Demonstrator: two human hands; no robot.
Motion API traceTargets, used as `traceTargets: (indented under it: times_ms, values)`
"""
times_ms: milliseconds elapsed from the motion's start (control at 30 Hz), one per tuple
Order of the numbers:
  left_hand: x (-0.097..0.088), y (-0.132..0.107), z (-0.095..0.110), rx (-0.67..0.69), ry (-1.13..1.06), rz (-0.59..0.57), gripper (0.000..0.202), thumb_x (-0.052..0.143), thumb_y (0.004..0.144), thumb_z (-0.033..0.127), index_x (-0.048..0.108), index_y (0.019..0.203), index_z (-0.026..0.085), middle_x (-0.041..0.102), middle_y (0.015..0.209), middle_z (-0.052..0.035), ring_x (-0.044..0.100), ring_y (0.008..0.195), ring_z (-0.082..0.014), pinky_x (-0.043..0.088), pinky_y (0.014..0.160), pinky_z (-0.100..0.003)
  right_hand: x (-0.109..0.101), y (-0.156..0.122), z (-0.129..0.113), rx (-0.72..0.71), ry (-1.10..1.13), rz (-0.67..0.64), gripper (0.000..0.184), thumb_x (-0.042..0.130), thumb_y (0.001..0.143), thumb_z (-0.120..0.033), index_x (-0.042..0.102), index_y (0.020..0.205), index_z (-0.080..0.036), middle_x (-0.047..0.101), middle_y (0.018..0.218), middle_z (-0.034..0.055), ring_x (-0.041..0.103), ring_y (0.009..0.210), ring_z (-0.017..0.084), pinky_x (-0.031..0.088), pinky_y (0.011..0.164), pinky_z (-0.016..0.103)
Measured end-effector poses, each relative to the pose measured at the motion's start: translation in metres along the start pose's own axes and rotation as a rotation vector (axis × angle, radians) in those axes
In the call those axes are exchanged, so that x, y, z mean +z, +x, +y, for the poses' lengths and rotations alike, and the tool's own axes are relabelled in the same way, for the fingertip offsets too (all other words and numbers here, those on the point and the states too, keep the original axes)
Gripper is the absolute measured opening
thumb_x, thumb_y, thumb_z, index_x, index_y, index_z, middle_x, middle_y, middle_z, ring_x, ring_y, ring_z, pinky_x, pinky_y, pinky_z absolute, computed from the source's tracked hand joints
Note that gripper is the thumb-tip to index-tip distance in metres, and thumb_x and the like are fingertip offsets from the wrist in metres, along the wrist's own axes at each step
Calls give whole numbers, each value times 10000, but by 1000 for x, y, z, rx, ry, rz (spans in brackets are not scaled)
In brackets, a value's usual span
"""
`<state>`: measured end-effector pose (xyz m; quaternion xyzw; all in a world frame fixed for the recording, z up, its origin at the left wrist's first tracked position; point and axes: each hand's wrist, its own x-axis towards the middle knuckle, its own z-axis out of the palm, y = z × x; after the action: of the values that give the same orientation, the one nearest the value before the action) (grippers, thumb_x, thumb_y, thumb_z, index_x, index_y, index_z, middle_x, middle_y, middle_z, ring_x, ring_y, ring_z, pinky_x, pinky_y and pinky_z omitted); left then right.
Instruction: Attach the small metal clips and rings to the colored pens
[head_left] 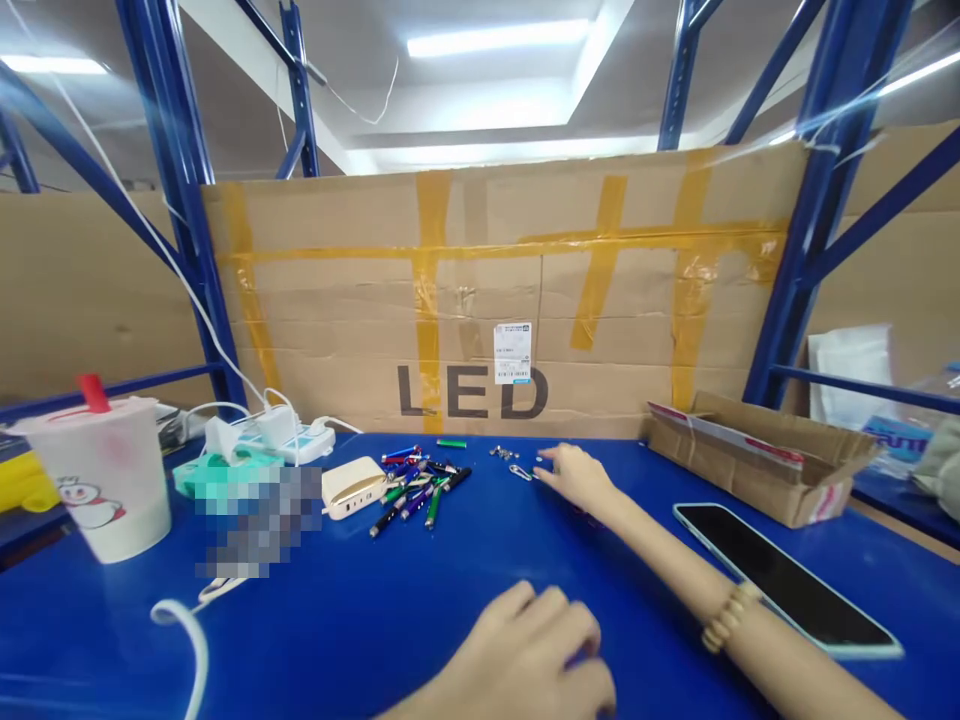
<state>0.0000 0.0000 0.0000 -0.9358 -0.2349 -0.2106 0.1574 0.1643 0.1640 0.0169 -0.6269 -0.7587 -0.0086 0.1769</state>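
Note:
At the bottom of the head view, my left hand (536, 655) hovers over the blue table, back up. Its fingers are loosely curled, with a gap by the thumb and nothing visible in it. Farther off, my right hand (577, 480) reaches out low at the table's far side, thumb and forefinger apart. Just left of its fingertips lie a silvery loop-shaped clasp (520, 472) and several tiny metal pieces (504, 453), too small to name. Farther left is a loose pile of colourful pen-like sticks (420, 485), with one green stick (451, 443) apart behind it.
A phone (787, 575) lies under my right forearm's side, before an open cardboard box (750, 460). Leftward are a cream power bank-like box (354, 487), a power strip (300, 440) with cables, and a drink cup (105, 480). A cardboard wall (345, 330) backs the table.

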Motion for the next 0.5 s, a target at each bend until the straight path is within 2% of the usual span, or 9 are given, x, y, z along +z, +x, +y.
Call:
traceTargets:
  times_ms: [33, 133, 233, 367, 500]
  values:
    - [2, 16, -13, -28, -18, -43, 78, 460, 831, 232, 537, 823, 224, 561, 872, -9, 508, 767, -139, 427, 667, -281, 7, 3, 5, 18, -10, -31, 294, 526, 825, -293, 613, 1080, -174, 566, 1034, 89, 532, 981, 220, 426, 804, 297]
    - [12, 48, -51, -250, 47, -198, 149, 390, 827, 155, 536, 835, 185, 554, 896, -36, 505, 862, -190, 418, 730, -335, 15, 0, 14, 1, -29, -61, 238, 523, 788, -153, 645, 991, -177, 556, 1042, 71, 537, 959, 206, 418, 775, 265]
    - [31, 53, -79, -465, -6, -337, 204, 351, 815, 110, 542, 859, 168, 557, 932, -47, 512, 874, -187, 416, 746, -327, 12, -5, 19, 4, 8, -59, 295, 500, 735, -61, 660, 944, -194, 576, 991, 55, 552, 909, 185, 410, 730, 239]
    - [48, 40, -92, -493, -3, -262, 203, 358, 813, 122, 526, 919, 168, 545, 964, -55, 486, 932, -192, 400, 788, -328, 10, -4, 26, 28, 163, -50, 264, 563, 639, -54, 662, 856, -167, 612, 859, 37, 572, 786, 155, 411, 631, 196]
    - [40, 35, -103, -561, 56, -214, 167, 389, 807, 152, 541, 873, 170, 561, 922, -45, 485, 913, -201, 370, 801, -354, 5, -1, 35, -20, 276, 33, 223, 583, 620, -67, 659, 816, -140, 629, 801, 27, 581, 745, 138, 433, 632, 184]
